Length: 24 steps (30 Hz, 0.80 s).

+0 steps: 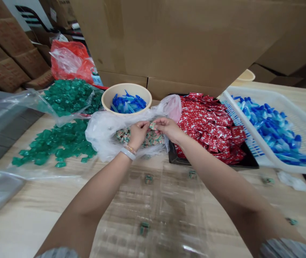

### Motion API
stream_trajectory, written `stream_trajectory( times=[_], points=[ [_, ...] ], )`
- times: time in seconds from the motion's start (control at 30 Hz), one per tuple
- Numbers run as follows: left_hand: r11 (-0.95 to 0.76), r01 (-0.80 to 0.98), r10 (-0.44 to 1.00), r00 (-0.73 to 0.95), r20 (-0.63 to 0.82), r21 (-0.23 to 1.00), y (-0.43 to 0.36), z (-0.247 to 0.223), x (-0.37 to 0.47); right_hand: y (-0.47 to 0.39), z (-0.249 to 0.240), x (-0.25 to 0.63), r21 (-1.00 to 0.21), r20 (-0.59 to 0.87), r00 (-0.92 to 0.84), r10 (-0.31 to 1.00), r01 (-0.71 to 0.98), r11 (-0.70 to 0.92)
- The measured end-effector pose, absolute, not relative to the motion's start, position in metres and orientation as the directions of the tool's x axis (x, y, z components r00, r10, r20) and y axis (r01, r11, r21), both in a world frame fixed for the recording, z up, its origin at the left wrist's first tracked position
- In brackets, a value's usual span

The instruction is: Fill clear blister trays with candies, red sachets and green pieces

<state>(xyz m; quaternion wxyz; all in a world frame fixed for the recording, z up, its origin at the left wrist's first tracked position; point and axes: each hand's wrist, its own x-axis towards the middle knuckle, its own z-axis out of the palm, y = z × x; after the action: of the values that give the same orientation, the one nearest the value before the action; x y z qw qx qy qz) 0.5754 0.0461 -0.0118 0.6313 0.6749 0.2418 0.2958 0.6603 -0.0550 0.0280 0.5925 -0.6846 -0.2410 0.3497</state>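
And here, over the white plastic bag, a small green-and-pink packet is being pinched right at the fingertips — its left edge is met by the thumb and forefinger of the left hand, its right side is gripped by those of the right hand. Both pinches are closed, with no more than the packet's thickness left between thumb and finger. The packet is held between the two hands, just above a heap of similar packets by which the bag's mouth is filled. The bag is flanked by green pieces on the left and by red packets in a black tray on the right; behind it, blue pieces are held in a cream bowl. Nearer, on clear plastic trays, a few small packets are seen — well apart, slightly blurred.
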Motion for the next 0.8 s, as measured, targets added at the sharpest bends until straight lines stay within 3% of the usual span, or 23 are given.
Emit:
stream_trajectory(
  times=[0.17, 0.3, 0.43, 0.6, 0.67, 0.8],
  points=[
    [0.005, -0.075, 0.676, 0.735, 0.052, 0.997, 0.040, -0.008, 0.573, -0.052, 0.023, 0.659, -0.986, -0.157, 0.704, 0.693, -0.078, -0.144],
    [0.068, -0.093, 0.641, 0.767, 0.028, 0.993, 0.041, -0.011, 0.572, -0.053, 0.013, 0.665, -0.986, -0.104, 0.664, 0.740, 0.031, -0.166],
    [0.224, -0.094, 0.681, 0.727, -0.087, 0.970, 0.042, -0.011, 0.572, -0.057, 0.007, 0.671, -0.929, -0.022, 0.669, 0.743, 0.261, -0.262],
    [0.373, -0.139, 0.683, 0.710, -0.171, 0.917, 0.042, -0.008, 0.571, -0.059, 0.010, 0.667, -0.692, 0.153, 0.611, 0.777, 0.627, -0.357],
    [0.403, -0.153, 0.665, 0.726, -0.174, 0.902, 0.041, -0.006, 0.570, -0.055, 0.010, 0.663, -0.706, 0.164, 0.643, 0.748, 0.606, -0.366],
    [0.372, -0.155, 0.658, 0.739, -0.142, 0.915, 0.038, -0.007, 0.572, -0.049, 0.005, 0.660, -0.826, 0.055, 0.723, 0.689, 0.420, -0.375]
  ],
)
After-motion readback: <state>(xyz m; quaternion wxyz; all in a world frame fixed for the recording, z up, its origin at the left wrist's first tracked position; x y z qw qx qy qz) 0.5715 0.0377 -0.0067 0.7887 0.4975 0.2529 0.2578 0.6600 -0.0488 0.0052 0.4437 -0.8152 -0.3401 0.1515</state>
